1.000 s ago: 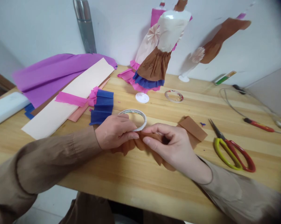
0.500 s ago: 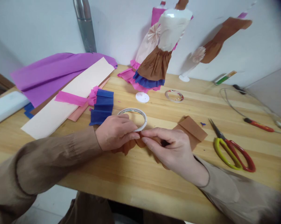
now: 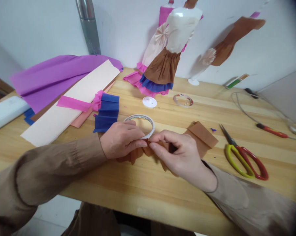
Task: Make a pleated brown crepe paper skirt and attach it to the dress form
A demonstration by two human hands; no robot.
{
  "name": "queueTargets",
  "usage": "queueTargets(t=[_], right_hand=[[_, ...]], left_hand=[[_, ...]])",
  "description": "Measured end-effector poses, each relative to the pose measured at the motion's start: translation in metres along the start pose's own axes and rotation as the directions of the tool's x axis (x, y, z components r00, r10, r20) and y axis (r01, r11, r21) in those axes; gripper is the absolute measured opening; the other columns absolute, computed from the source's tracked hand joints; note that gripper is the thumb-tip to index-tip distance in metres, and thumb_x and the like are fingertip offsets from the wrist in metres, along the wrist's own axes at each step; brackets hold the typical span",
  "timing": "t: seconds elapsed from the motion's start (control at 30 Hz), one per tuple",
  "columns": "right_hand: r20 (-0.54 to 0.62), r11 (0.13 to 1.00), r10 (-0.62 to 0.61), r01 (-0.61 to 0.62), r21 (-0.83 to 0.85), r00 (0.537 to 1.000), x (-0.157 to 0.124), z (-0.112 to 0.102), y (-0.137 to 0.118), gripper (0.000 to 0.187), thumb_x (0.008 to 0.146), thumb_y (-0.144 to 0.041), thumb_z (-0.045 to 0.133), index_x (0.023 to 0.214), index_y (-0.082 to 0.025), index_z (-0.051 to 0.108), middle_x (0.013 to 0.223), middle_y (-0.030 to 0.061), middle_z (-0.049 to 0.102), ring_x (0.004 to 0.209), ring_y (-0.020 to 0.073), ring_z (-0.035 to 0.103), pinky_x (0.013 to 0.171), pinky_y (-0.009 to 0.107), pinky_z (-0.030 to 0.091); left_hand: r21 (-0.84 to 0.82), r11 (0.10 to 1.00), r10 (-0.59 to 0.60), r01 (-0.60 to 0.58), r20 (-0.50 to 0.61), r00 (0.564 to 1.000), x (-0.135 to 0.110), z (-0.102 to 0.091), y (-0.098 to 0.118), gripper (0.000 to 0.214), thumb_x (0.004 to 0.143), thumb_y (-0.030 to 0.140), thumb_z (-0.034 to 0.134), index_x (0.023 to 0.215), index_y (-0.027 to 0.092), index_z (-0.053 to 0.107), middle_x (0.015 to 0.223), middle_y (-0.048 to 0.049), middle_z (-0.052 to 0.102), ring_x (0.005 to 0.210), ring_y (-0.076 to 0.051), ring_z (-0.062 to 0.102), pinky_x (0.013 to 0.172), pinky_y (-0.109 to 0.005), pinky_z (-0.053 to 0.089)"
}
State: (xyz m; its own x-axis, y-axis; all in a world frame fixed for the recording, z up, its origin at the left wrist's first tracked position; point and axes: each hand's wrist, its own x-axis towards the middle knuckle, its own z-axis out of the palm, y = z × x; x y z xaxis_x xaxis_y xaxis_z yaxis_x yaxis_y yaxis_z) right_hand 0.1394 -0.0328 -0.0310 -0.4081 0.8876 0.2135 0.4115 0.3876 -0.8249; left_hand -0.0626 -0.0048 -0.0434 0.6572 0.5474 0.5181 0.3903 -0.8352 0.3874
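Brown crepe strip pinched between two hands

Crepe paper in brown (image 3: 201, 136) lies on the wooden table (image 3: 148, 190), just in front of the tape ring (image 3: 143, 125), with its gathered end under both hands and its flat folded end sticking out to the right of them. The left hand (image 3: 120, 142) rests on the paper's left part, thumb and forefinger closed narrowly on a pleat right at the ring's near edge. The right hand (image 3: 181, 154) meets it there, its thumb and forefinger pressed together on the same ruffled edge, the other fingers curled loosely over the paper.

Left of the tape ring sits a folded blue pleated piece (image 3: 106, 112), touching a pink strip (image 3: 75, 104) that crosses a long cream sheet (image 3: 71, 105); purple paper (image 3: 54, 77) spreads behind these. Behind the ring stand a white disc (image 3: 149, 102), a second, clear ring (image 3: 183, 100), and a dress form in brown, blue and pink ruffles (image 3: 162, 62). Well right of the ring lie scissors with yellow and red handles (image 3: 243, 157), and further right a red-handled tool (image 3: 272, 130).
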Motion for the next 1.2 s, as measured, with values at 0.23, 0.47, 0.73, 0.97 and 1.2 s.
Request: queueTargets(t=[0.23, 0.47, 0.73, 0.97, 1.2], right_hand=[[-0.040, 0.999, 0.047, -0.047, -0.001, 0.998, -0.001, 0.001, 0.001, 0.014, 0.085, -0.024, 0.060, 0.073, -0.018, 0.057, 0.048, -0.0052, 0.055, 0.033, 0.0046, 0.045, 0.033, 0.016, 0.030], [-0.059, 0.994, 0.109, -0.108, 0.012, 0.992, 0.001, 0.002, 0.002, 0.018, 0.083, -0.031, 0.061, 0.071, -0.018, 0.056, 0.049, -0.0033, 0.057, 0.036, 0.0067, 0.047, 0.034, 0.018, 0.032], [-0.069, 0.982, 0.171, -0.164, 0.095, 0.983, 0.009, 0.006, 0.003, 0.027, 0.078, -0.031, 0.064, 0.060, -0.019, 0.048, 0.047, -0.0042, 0.048, 0.040, 0.0062, 0.038, 0.038, 0.019, 0.028], [0.012, 0.995, 0.051, -0.052, 0.086, 0.999, 0.015, -0.013, 0.002, 0.024, 0.078, -0.029, 0.058, 0.060, -0.018, 0.047, 0.054, -0.0031, 0.046, 0.049, 0.0079, 0.040, 0.045, 0.021, 0.032], [0.014, 0.994, 0.063, -0.064, 0.084, 0.998, 0.015, -0.016, 0.003, 0.015, 0.076, -0.025, 0.059, 0.064, -0.017, 0.056, 0.055, -0.0021, 0.052, 0.050, 0.0088, 0.045, 0.046, 0.021, 0.036]], left_hand=[[-0.003, 1.000, 0.015, -0.015, 0.010, 1.000, 0.001, 0.000, 0.001, 0.041, 0.096, 0.039, 0.042, 0.071, 0.014, 0.062, 0.061, -0.0038, 0.057, 0.062, -0.014, 0.050, 0.058, -0.025, 0.040], [0.009, 1.000, 0.009, -0.009, 0.016, 1.000, 0.000, 0.001, 0.003, 0.042, 0.097, 0.040, 0.041, 0.071, 0.014, 0.063, 0.061, -0.0038, 0.058, 0.061, -0.014, 0.049, 0.058, -0.025, 0.040], [-0.095, 0.995, 0.032, -0.032, 0.000, 0.999, 0.004, 0.002, 0.004, 0.040, 0.096, 0.037, 0.043, 0.073, 0.013, 0.065, 0.060, -0.0032, 0.058, 0.060, -0.013, 0.050, 0.059, -0.025, 0.041], [-0.260, 0.963, -0.067, 0.068, 0.012, 0.998, 0.004, -0.003, 0.002, 0.034, 0.094, 0.033, 0.050, 0.071, 0.011, 0.064, 0.060, -0.0014, 0.059, 0.057, -0.009, 0.052, 0.055, -0.019, 0.039], [-0.256, 0.955, -0.134, 0.150, 0.078, 0.988, 0.003, -0.006, -0.001, 0.038, 0.094, 0.038, 0.048, 0.073, 0.011, 0.065, 0.063, -0.0017, 0.060, 0.059, -0.009, 0.053, 0.056, -0.018, 0.040]])
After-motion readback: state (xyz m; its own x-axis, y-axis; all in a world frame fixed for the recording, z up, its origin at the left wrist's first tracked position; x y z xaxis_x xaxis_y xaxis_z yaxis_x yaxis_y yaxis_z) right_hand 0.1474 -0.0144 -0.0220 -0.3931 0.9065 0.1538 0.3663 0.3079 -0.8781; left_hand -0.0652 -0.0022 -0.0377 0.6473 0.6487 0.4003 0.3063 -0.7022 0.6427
